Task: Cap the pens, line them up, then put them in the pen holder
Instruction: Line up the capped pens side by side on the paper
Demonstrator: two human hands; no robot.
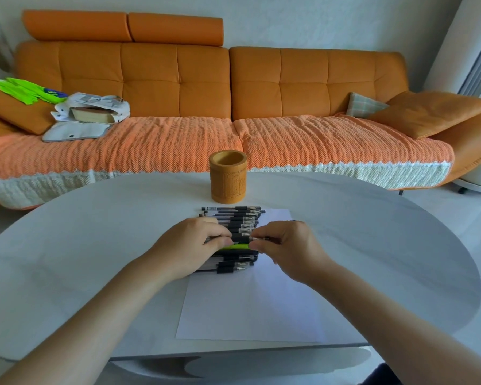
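Observation:
Several black pens [233,218] lie side by side in a row on a white sheet of paper [250,304], with one green pen [235,247] among them. My left hand [189,245] rests on the left ends of the pens, its fingers pinching a black pen [243,239]. My right hand [285,247] pinches the same pen at its right tip. Beyond the row stands the tan cylindrical pen holder [228,177], upright, with nothing visible in it. Whether the pens are capped is hard to tell.
The pens and paper lie on a pale oval table [95,259]. An orange sofa [206,87] with a knitted throw runs behind it, holding a bag with a book [92,112], green items and cushions [428,112].

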